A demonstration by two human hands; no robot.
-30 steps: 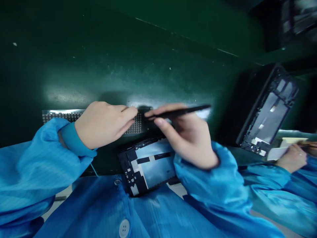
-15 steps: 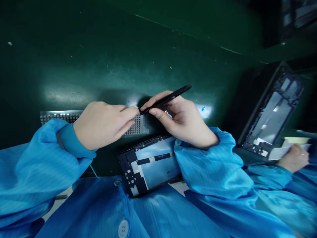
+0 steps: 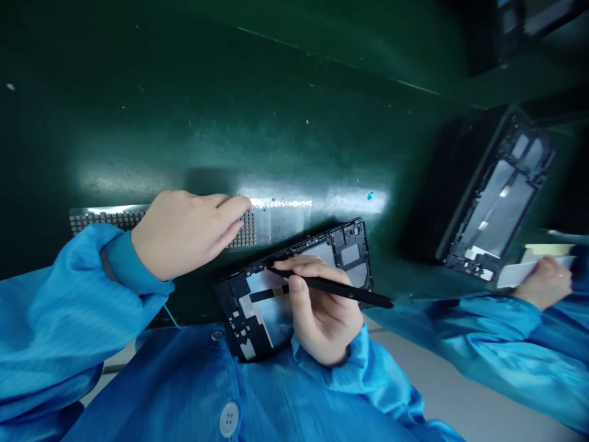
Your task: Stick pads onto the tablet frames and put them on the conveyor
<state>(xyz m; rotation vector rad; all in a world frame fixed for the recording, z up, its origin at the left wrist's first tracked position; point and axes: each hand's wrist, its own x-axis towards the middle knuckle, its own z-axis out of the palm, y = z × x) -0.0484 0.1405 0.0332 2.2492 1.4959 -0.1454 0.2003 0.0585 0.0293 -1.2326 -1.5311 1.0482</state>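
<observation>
My right hand (image 3: 322,307) is closed round black tweezers (image 3: 340,288), their tip over the upper left part of a black device frame (image 3: 354,242) that lies at the table's near edge. My left hand (image 3: 184,230) rests on a long strip of small grey parts (image 3: 105,218), fingers bent with the fingertips pressing its right end (image 3: 285,212). Both arms wear blue sleeves.
The table top (image 3: 230,110) is dark green. At the right, a second black device frame (image 3: 499,202) leans up, and another person's hand (image 3: 545,282) in a blue sleeve holds a white strip (image 3: 515,273) beside it.
My right hand has come back from the strip's end to the device frame with the tweezers. My left hand has stayed on the strip.
</observation>
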